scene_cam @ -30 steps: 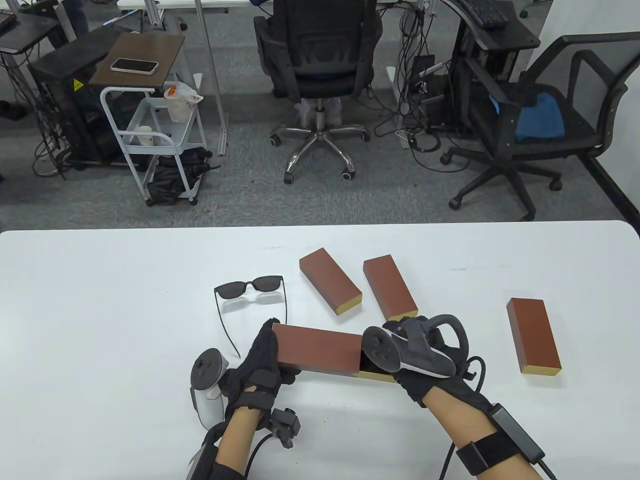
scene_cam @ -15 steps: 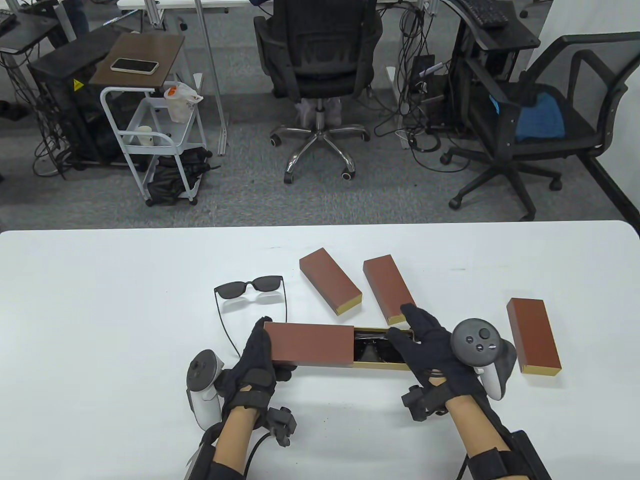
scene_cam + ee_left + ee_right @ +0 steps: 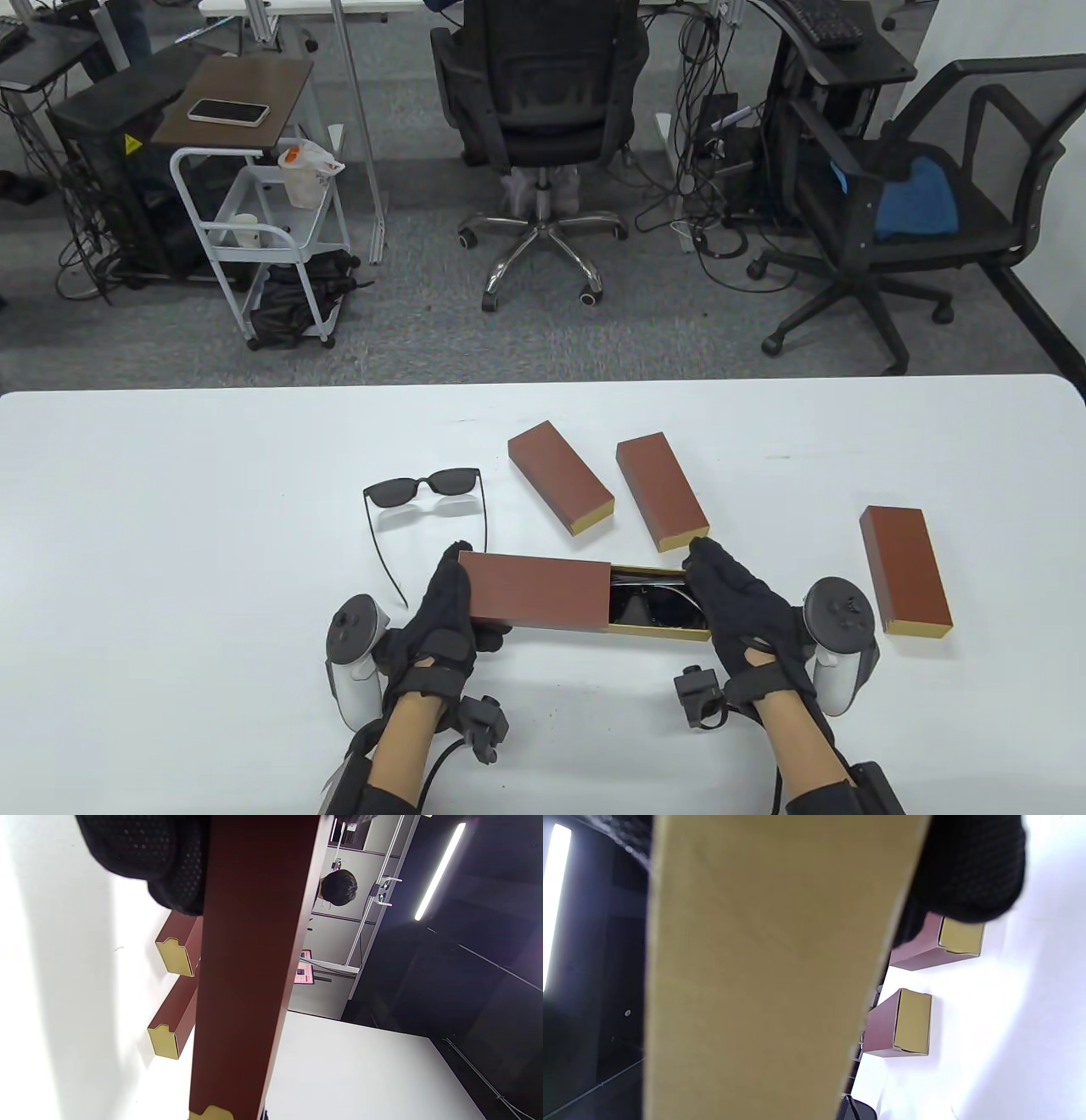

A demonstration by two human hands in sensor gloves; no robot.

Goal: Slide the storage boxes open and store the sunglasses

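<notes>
Evidently the left hand (image 3: pixel 445 607) grips the brown sleeve (image 3: pixel 539 592) steady while the right hand (image 3: pixel 734 594) holds the gold tray's (image 3: pixel 662 629) end, sunglasses (image 3: pixel 653 601) inside, near the table's (image 3: pixel 170 526) front edge, ready to slide it closed

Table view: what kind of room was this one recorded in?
Most likely an office or lab workspace: swivel office chairs on grey carpet, cabled desks with a keyboard, and a rolling cart beyond the white table.

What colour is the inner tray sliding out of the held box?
Gold-yellow inner tray, inside a reddish-brown sleeve; clearest in the right wrist view.
</notes>
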